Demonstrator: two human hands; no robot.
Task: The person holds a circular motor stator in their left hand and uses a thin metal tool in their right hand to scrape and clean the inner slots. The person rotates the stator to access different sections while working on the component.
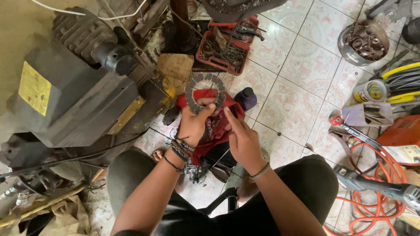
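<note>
My left hand grips a flat grey ring-shaped disc with segmented pads round its face, thumb on its lower edge. A red rag lies under and behind the disc, draped over both hands. My right hand presses into the rag just right of the disc, fingers pointing up toward it. Both wrists carry bracelets. My knees in dark trousers frame the bottom of the view.
A large grey machine with a yellow label fills the left. A red tray of small metal parts sits beyond the disc. A dark bottle, a can of rings, orange hose and a power tool lie right.
</note>
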